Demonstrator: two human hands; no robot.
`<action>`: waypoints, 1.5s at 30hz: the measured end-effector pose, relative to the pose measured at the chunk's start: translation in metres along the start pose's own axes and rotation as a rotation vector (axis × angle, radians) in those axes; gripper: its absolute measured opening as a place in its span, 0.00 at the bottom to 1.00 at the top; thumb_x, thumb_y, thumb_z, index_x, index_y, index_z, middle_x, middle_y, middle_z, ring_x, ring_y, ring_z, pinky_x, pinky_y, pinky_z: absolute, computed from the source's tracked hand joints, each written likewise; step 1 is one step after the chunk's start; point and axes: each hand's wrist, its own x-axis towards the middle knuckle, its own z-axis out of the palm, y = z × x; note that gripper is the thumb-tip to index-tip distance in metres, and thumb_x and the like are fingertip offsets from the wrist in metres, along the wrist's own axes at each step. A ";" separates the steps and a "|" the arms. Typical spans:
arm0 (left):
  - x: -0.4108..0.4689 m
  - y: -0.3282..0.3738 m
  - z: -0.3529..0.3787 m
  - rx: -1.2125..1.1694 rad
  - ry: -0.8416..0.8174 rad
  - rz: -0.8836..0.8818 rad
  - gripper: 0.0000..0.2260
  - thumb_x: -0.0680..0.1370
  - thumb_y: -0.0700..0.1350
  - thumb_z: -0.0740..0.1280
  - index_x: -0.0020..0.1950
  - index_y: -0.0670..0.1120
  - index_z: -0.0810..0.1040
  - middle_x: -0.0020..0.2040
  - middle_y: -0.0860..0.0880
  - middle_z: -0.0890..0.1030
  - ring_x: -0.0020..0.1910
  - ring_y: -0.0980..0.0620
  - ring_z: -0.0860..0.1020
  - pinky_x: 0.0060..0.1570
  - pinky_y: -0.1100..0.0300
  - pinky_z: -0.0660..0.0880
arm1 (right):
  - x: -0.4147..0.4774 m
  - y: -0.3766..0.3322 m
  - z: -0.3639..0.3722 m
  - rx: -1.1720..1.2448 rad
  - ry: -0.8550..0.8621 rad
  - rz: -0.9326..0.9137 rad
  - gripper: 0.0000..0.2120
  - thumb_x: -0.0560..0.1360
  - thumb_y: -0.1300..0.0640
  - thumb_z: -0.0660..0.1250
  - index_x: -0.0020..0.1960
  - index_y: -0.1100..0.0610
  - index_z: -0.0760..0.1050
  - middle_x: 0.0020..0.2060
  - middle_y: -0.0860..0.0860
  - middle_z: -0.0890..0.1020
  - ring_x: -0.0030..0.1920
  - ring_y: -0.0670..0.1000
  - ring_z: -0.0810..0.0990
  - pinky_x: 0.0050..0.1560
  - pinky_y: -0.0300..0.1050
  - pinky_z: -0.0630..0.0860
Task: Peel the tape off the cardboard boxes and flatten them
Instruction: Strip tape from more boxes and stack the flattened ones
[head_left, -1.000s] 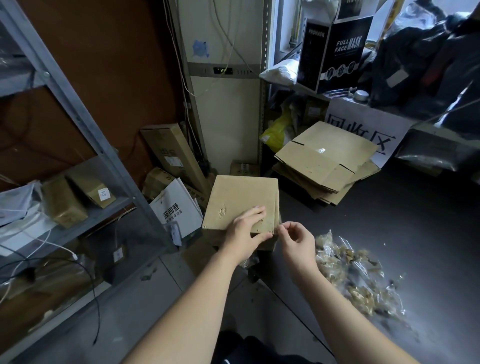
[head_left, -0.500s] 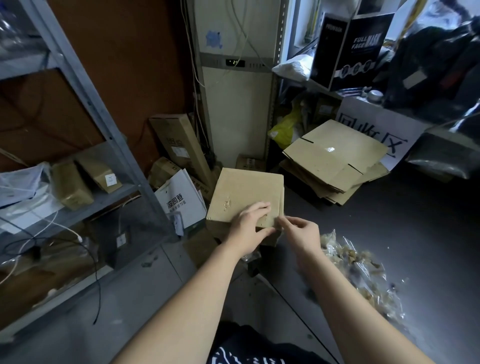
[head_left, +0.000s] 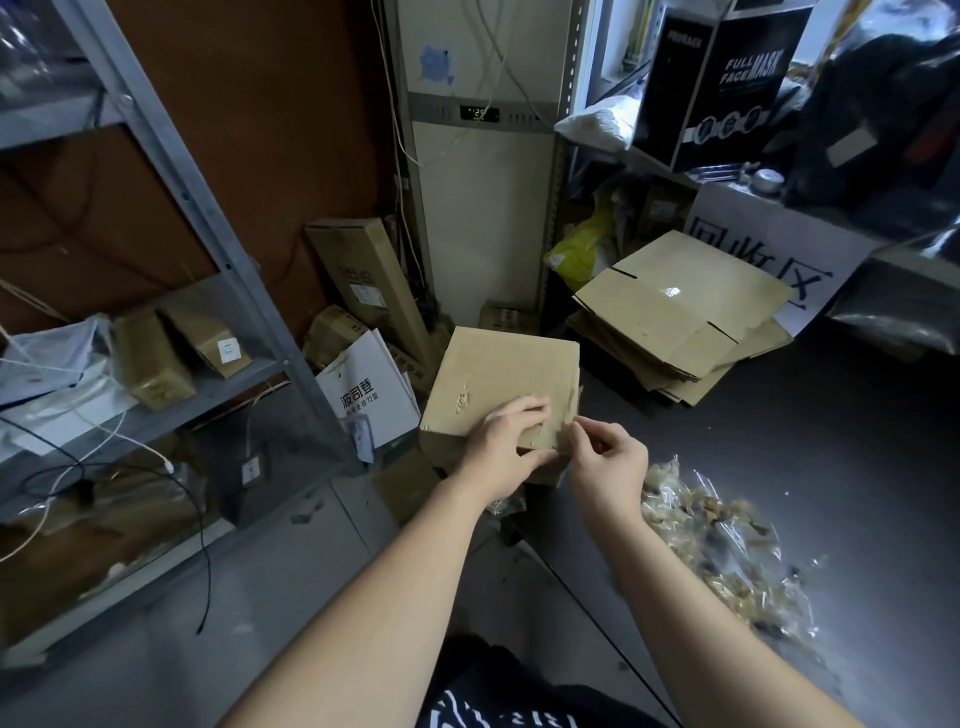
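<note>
Brown and scuffed, a square cardboard box (head_left: 498, 379) with one small torn patch on its top face is held mid-frame above a dark grey floor (head_left: 857, 467). The person's left hand (head_left: 501, 447) grips its near edge, fingers curled over the top, the box extending toward 12 o'clock. The right hand (head_left: 608, 462) pinches a strip of clear tape (head_left: 569, 413) at the box's near right corner. A stack of flattened brown cardboard (head_left: 675, 312) lies at 2 o'clock.
</note>
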 end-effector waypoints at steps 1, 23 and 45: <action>0.002 0.000 0.000 0.002 0.013 -0.009 0.26 0.76 0.43 0.75 0.74 0.45 0.75 0.75 0.55 0.71 0.74 0.55 0.68 0.74 0.63 0.61 | -0.002 0.000 0.000 -0.015 -0.009 -0.046 0.06 0.78 0.63 0.72 0.46 0.53 0.84 0.42 0.49 0.85 0.45 0.46 0.83 0.47 0.38 0.77; 0.011 -0.017 0.002 0.027 0.069 -0.005 0.31 0.75 0.40 0.76 0.77 0.46 0.71 0.78 0.53 0.69 0.77 0.56 0.63 0.78 0.59 0.58 | -0.001 0.009 0.003 0.184 -0.029 0.344 0.08 0.72 0.58 0.79 0.41 0.61 0.82 0.34 0.54 0.86 0.38 0.51 0.85 0.46 0.46 0.82; 0.015 -0.004 -0.018 -0.123 0.181 -0.005 0.33 0.75 0.39 0.77 0.78 0.45 0.69 0.77 0.52 0.68 0.76 0.57 0.64 0.76 0.61 0.60 | 0.001 -0.013 -0.005 0.032 -0.130 0.021 0.11 0.78 0.58 0.74 0.40 0.58 0.74 0.37 0.53 0.85 0.40 0.50 0.83 0.41 0.48 0.77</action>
